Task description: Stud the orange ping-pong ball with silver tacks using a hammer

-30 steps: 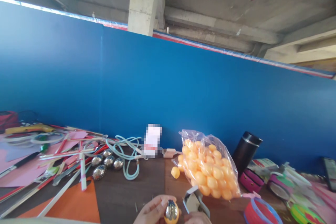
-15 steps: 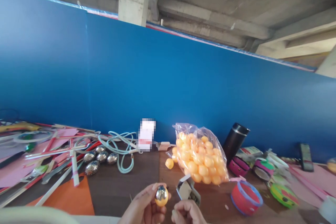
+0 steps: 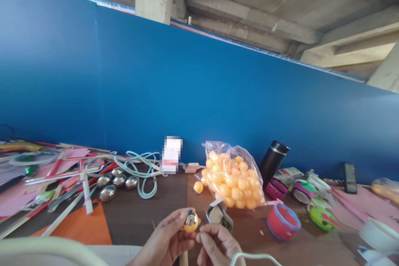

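My left hand (image 3: 171, 237) holds a small ball (image 3: 190, 221) between thumb and fingers, its upper part shiny silver and its lower part orange. Close beside it on the right is my right hand (image 3: 220, 246), thumb and fingertips pinched together; whatever they hold is too small to make out. Just behind the right hand stands a small open box (image 3: 220, 215) with dark contents. A clear plastic bag (image 3: 235, 185) full of orange balls lies farther back, one loose orange ball (image 3: 198, 187) at its left.
Several silver balls (image 3: 108, 192) sit at the left by a looped pale blue cord (image 3: 146, 191) and an orange sheet (image 3: 93, 226). A phone (image 3: 172, 154) leans on the blue partition (image 3: 199, 91). To the right are a black flask (image 3: 274, 162) and a red-and-blue round container (image 3: 283, 222).
My right hand has moved up and left, its fingertips now right beside the ball. The view has shifted slightly, and a white cord shows at the bottom edge.
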`<state>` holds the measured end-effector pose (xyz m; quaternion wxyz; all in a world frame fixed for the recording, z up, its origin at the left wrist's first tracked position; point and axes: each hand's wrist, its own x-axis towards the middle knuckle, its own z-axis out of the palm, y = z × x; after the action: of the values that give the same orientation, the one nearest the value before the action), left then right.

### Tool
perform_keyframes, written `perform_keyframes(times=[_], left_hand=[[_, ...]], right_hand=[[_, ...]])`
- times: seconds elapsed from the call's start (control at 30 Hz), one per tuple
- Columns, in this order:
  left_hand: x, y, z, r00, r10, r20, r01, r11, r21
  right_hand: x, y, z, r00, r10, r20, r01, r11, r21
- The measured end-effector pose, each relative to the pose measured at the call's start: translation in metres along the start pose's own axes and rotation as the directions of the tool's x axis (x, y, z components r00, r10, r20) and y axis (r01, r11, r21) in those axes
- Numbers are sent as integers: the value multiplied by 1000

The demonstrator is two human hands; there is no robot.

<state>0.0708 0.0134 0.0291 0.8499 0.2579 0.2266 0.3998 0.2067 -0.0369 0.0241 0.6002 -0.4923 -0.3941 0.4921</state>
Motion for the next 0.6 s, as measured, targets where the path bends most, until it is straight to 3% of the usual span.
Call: perform_keyframes(times=[0.2, 0.43, 0.6], left_hand=[[-3, -1, 4, 999, 1, 34, -3, 998, 56], [-3, -6, 3, 999, 17, 36, -21, 995, 96], [-3, -6, 3, 999, 42, 28, -45, 993, 110]], right_hand=[[-1, 0, 2, 998, 25, 63, -33, 991, 130], [-1, 6, 0, 989, 88, 122, -103, 987, 122], [0, 8, -1, 990, 72, 121, -88, 988, 127]])
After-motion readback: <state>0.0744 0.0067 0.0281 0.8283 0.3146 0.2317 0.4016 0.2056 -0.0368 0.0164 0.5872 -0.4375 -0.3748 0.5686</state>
